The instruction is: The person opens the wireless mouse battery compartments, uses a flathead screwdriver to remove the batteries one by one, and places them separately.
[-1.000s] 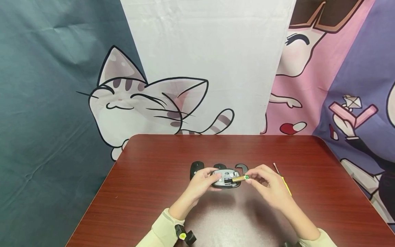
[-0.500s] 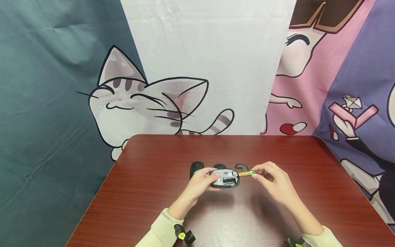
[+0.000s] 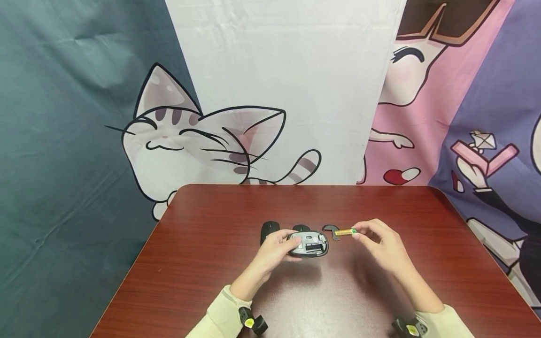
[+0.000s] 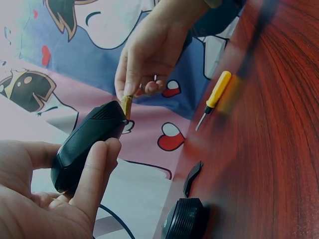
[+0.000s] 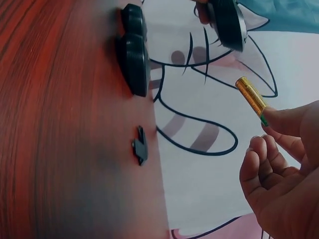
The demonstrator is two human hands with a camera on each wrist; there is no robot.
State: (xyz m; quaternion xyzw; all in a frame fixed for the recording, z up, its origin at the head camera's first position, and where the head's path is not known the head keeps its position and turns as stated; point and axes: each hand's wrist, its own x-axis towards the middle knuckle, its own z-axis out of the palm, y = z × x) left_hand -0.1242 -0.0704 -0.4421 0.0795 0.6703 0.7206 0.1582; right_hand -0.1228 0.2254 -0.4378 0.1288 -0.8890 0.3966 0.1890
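Observation:
My left hand (image 3: pixel 272 253) grips an upturned black computer mouse (image 3: pixel 307 237) above the table, its grey underside and open battery slot facing up. To the right, my right hand (image 3: pixel 382 244) pinches a gold battery (image 3: pixel 345 232) by its green end between thumb and fingertips. The battery is apart from the mouse, as the right wrist view shows with the battery (image 5: pixel 251 97) and the mouse (image 5: pixel 228 22). Under and behind the battery lies a black curved cover (image 3: pixel 331 230) on the table.
Two more black mice stand behind the held one, a left mouse (image 3: pixel 268 230) and a partly hidden mouse (image 3: pixel 301 227). A screwdriver (image 4: pixel 218 92) with a yellow handle lies on the red-brown table (image 3: pixel 203 263). Printed cloth (image 3: pixel 321 70) hangs behind the table.
The battery has come out of the mouse's slot and moved right with my right hand, away from the mouse. My left hand and the mouse have barely moved.

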